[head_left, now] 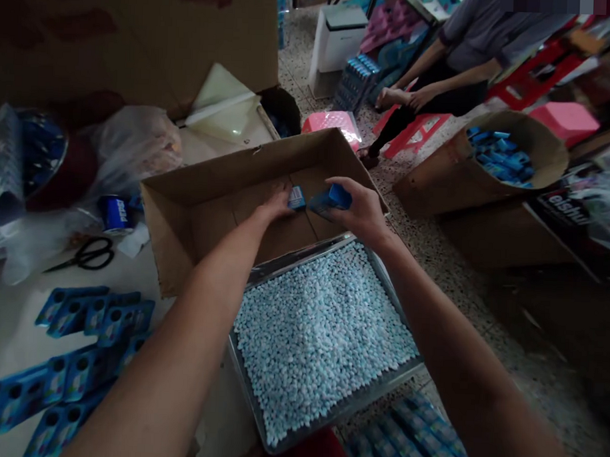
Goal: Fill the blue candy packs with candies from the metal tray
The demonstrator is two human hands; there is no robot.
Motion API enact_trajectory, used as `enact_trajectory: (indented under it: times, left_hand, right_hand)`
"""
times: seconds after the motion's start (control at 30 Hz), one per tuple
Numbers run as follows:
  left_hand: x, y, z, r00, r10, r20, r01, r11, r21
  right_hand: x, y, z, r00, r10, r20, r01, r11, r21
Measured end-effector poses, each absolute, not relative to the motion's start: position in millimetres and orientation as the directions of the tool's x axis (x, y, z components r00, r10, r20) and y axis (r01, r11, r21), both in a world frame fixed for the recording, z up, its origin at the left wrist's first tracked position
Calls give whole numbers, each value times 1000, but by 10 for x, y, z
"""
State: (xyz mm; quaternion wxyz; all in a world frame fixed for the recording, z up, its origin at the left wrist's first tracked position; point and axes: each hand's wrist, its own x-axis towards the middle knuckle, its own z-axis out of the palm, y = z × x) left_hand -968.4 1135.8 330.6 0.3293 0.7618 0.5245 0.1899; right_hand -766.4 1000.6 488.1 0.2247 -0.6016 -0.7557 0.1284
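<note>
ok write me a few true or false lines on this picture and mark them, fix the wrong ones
1. The right hand grips a blue box. True.
2. The left hand reaches into the cardboard box. True.
3. Small pale blue pieces are heaped in the tray. True.
4. The tray stands inside the cardboard box. False: it is outside, nearer the camera.
5. The scissors lie among the pale blue pieces. False: the scissors lie on the pale surface, left of the cardboard box.
</note>
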Motion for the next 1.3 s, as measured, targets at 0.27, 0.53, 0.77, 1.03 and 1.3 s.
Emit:
enact_trajectory:
  times: [0.27, 0.53, 0.77, 1.03, 1.3]
  left_hand:
    - [-10252, 10710, 3919, 308, 935, 176, 36, -196, 980]
    - [-10339, 8957, 4655, 136, 978, 158, -150, -137, 979]
    - [-9705, 7547, 4542, 16, 997, -70, -300, 72, 951]
    - [-9207, 7134, 4274, -74, 992, -101, -173, 87, 981]
    - [-9507, 7305, 4449, 268, 963, -37, -101, 66, 993]
  right_hand:
    - [-7568, 8843, 5284, 136, 971, 198, 371, 136, -919]
    - [-7583, 8219, 5011, 163, 985, -64, 19, -68, -998]
    - [-7500, 7605, 4748, -80, 821, -566, -614, -487, -621]
    - [-7185, 7059, 4656, -310, 706, -637, -705, -620, -344]
    - [-6777, 7079, 4308, -596, 342, -726, -378, -918, -123]
